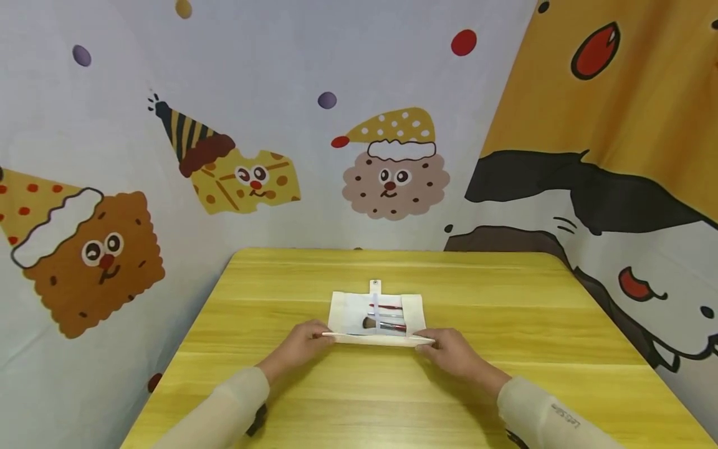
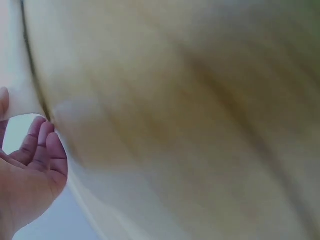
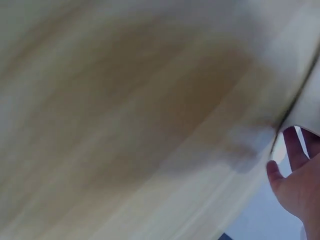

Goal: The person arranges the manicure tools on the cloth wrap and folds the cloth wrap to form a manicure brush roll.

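Note:
A cream makeup brush case (image 1: 414, 312) lies open on the wooden table in the head view, its snap tab (image 1: 375, 286) pointing to the far side. Inside, a clear strip (image 1: 376, 308) crosses several slim tools, among them a fluffy dark brush (image 1: 368, 323) and a red-handled one (image 1: 387, 306). My left hand (image 1: 300, 349) pinches the near left corner of the case, while my right hand (image 1: 451, 354) pinches the near right corner. The near edge stands slightly raised. Each wrist view catches its hand, left (image 2: 35, 170) and right (image 3: 300, 180), at a pale corner of the case.
The yellow wood-grain table (image 1: 381, 393) extends around the case on all sides. Behind it hangs a cloth (image 1: 269, 50) printed with cartoon snacks, and a yellow printed part (image 1: 538, 81) is on the right. The tabletop is blurred in both wrist views.

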A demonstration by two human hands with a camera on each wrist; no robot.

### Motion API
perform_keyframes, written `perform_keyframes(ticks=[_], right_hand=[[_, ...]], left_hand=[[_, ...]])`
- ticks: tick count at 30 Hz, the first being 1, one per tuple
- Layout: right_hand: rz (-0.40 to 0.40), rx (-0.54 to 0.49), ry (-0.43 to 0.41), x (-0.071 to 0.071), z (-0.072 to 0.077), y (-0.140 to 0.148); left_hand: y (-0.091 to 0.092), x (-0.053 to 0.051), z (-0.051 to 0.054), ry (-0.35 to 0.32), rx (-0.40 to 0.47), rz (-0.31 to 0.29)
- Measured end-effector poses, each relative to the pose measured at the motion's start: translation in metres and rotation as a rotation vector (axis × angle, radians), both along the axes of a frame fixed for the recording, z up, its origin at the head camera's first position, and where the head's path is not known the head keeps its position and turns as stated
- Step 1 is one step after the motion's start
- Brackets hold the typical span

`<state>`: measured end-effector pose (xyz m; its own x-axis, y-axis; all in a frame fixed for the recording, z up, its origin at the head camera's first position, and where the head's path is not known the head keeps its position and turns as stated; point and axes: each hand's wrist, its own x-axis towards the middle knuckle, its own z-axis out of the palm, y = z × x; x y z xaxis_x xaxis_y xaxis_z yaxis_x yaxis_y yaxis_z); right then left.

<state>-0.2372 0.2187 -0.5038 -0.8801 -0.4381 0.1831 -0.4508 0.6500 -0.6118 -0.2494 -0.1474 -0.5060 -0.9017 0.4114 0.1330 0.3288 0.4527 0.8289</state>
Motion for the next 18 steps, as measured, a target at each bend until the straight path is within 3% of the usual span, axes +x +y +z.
perform_keyframes(ticks=[4, 7, 11, 13, 18], right_hand=[[-0.108, -0.132, -0.151, -0.010, 0.010, -0.003], [-0.231, -0.170, -0.221, -0.020, 0.015, -0.007], [-0.386, -0.173, -0.278, -0.033, 0.015, -0.013], [-0.446, -0.128, -0.275, -0.036, 0.014, -0.016], [-0.522, -0.017, -0.276, -0.037, 0.013, -0.022]], left_hand=[[0.006, -0.006, 0.009, -0.138, 0.046, 0.116], [0.012, -0.014, 0.015, -0.191, 0.045, 0.193], [0.021, -0.026, 0.015, -0.154, -0.005, 0.260], [0.023, -0.033, 0.011, -0.126, -0.046, 0.290], [0.024, -0.044, 0.003, -0.118, -0.132, 0.362]])
